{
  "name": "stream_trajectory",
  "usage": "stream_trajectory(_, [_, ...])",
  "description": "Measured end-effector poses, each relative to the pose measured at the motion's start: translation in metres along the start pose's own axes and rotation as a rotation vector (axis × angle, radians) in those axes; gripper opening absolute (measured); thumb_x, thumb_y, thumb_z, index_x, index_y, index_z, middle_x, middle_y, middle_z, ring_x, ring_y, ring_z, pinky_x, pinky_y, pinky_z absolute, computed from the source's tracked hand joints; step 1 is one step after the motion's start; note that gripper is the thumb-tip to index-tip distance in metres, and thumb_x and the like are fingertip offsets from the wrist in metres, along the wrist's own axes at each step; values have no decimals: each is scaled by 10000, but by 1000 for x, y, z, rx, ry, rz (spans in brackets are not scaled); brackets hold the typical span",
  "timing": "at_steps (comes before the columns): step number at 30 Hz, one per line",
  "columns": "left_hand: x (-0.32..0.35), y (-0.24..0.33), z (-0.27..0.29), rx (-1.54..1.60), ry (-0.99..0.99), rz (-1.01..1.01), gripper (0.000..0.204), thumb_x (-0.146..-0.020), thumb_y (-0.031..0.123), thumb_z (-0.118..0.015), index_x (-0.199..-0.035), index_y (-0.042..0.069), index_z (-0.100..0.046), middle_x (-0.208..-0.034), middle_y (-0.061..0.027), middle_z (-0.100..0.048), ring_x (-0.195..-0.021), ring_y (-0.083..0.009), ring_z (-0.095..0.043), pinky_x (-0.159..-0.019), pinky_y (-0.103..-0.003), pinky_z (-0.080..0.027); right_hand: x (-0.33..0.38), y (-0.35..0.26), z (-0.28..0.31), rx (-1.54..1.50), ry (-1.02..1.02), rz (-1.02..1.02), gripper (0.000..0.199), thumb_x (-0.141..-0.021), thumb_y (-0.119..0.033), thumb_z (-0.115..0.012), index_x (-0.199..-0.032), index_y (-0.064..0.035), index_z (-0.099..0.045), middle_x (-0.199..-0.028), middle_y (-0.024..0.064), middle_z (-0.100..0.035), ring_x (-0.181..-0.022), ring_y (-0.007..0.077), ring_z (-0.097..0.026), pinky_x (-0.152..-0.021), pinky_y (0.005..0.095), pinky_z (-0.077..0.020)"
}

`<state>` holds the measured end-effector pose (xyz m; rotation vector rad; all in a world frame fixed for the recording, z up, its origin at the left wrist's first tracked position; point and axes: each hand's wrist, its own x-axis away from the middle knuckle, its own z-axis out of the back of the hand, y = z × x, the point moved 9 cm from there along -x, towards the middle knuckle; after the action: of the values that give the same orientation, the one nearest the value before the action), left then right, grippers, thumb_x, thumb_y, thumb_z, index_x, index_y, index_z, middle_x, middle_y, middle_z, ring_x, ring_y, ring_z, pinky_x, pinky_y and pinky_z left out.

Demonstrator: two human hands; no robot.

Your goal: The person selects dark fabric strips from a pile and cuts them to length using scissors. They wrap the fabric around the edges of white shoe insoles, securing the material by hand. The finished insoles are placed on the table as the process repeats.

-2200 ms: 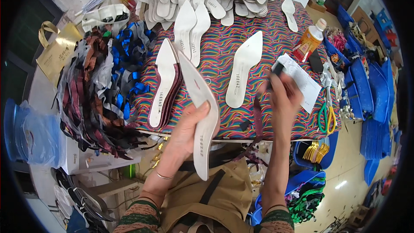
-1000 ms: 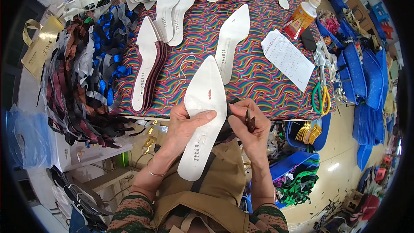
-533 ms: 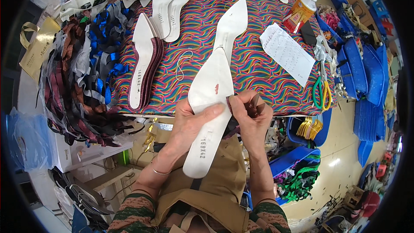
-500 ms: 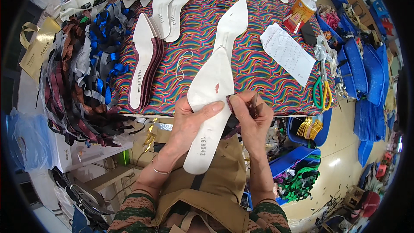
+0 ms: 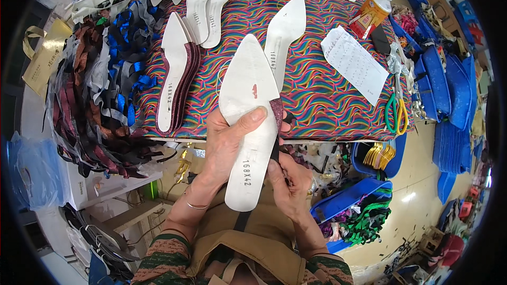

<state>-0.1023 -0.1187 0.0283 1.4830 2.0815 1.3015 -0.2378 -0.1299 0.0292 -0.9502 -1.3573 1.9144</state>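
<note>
A white shoe insole with a pointed toe and a small red mark is held up over the table's near edge. My left hand is closed around its middle, thumb on top and fingertips showing past the right edge. Along that edge runs a dark maroon glittery strip, darker further down. My right hand pinches the strip low beside the insole's heel half, thumb in front; its other fingers are partly hidden. Behind lies another white insole, its lower end covered by the held one.
A stack of maroon-edged insoles lies left, near hanging dark and blue strips. To the right are a paper sheet, a drink bottle and scissors. Blue bins with strips stand beside my right arm.
My right hand has slid down along the insole's right edge toward the heel. The maroon strip now shows along that edge. The held insole has shifted slightly left and tilted.
</note>
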Motion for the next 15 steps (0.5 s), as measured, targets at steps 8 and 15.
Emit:
stream_trajectory(8, [-4,6,6,-179,41,-188,267,-911,146,-614,-1084,-57,-611,-862,-174,-691,-758,-253,-711,-628,-340,-594,0,14,0,-1,-30,-76,202,-935,-109,-602,-1062,39,-654,-652,30,-594,-562,52,-476,-515,225,-382])
stream_trajectory(15, [12,-30,11,-169,-61,20,272,-943,187,-611,-1105,-31,-623,-897,-57,-678,-741,-95,-643,-615,-237,-514,-25,18,13,-186,172,-28,203,-940,-89,-604,-1067,61,-655,-778,-30,-601,-637,37,-459,-517,217,-369])
